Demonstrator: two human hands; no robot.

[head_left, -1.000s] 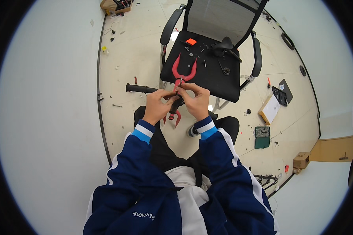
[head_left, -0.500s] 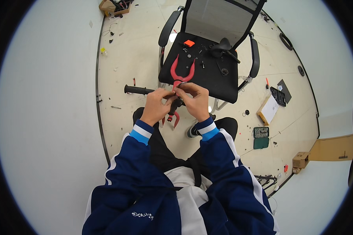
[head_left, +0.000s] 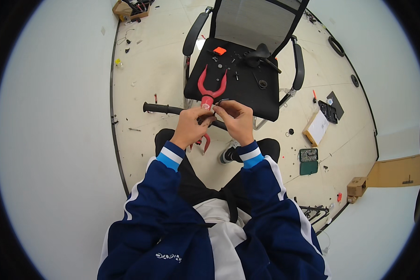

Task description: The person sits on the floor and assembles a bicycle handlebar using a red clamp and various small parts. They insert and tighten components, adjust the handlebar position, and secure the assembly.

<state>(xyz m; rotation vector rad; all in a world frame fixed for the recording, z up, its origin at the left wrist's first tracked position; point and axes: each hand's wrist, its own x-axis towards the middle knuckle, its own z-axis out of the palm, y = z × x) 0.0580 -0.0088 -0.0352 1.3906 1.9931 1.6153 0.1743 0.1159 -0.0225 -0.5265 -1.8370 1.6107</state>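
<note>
A red two-pronged fork (head_left: 206,88), with a pale mark on its lower part, points away from me against the front of the black chair seat (head_left: 261,102). Below it runs a black handlebar (head_left: 165,108), its grip sticking out to the left. My left hand (head_left: 190,127) is closed over the bar by the fork's near end, fingertips pinched on something too small to make out. Just to the right, my right hand (head_left: 238,120) has thumb and fingers bent around a small black part (head_left: 223,101). More red prongs (head_left: 206,143) show under my left hand.
The seat holds a black bicycle saddle (head_left: 258,56), an orange piece (head_left: 219,51) and several small metal parts. On the floor to the right lie a white-topped board (head_left: 316,128), a black tool case (head_left: 329,113) and a green case (head_left: 309,162). My knees flank the bar.
My hands have parted slightly, uncovering the fork's near end with its pale mark. The small black part now shows by my right fingers. The whole view has shifted a little.
</note>
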